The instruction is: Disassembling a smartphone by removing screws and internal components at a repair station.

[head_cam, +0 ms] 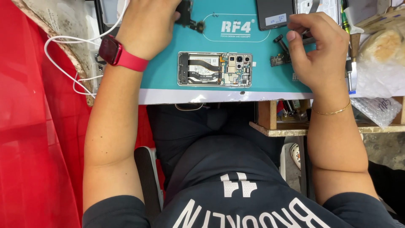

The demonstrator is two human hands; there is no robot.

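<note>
Phone: we see an opened smartphone (214, 69), back off, lying flat on the teal repair mat (168, 82) between our hands.
Left hand (147, 25): fingers pinched on a small black module (187, 14).
Right hand (318, 50): fingers loosely curled, tips touching small parts (280, 57) on the mat.
Desk (202, 96): white cable (71, 40) at left.

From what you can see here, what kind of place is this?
Probably a phone repair bench. An opened phone with its back off lies on a teal work mat, loose small parts sit beside the right hand, and the left hand holds a dark component.
</note>
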